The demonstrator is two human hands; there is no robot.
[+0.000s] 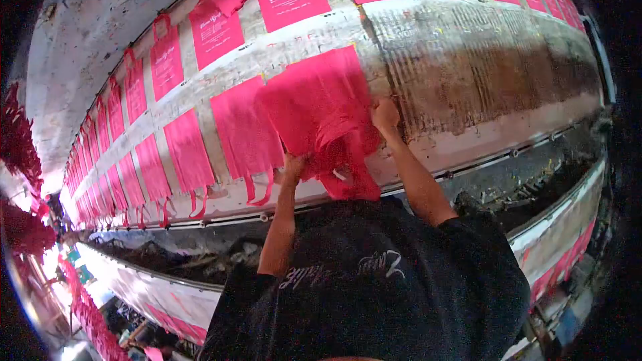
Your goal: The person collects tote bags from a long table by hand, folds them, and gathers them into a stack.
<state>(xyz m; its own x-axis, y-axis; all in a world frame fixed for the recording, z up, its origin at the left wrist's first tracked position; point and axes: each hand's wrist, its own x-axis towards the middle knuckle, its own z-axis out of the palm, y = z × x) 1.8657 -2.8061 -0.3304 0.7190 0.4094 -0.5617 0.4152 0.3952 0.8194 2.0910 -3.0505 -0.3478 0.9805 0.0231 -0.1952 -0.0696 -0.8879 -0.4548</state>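
Our left hand (294, 164) — fingers curled, grasping the pink bag (311, 97) by its lower left edge | our right hand (386, 117) — curled at its right edge, pinch unclear to us | bag on the long table (488, 80), beside more pink bags (189, 140)

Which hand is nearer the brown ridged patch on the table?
Right. The right hand is beside the brown ridged patch; the left hand is farther, across the pink bag.

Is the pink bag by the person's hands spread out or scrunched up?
Partly both: the pink bag is spread out smoothly at its far end, but bunched into folds nearer the person.
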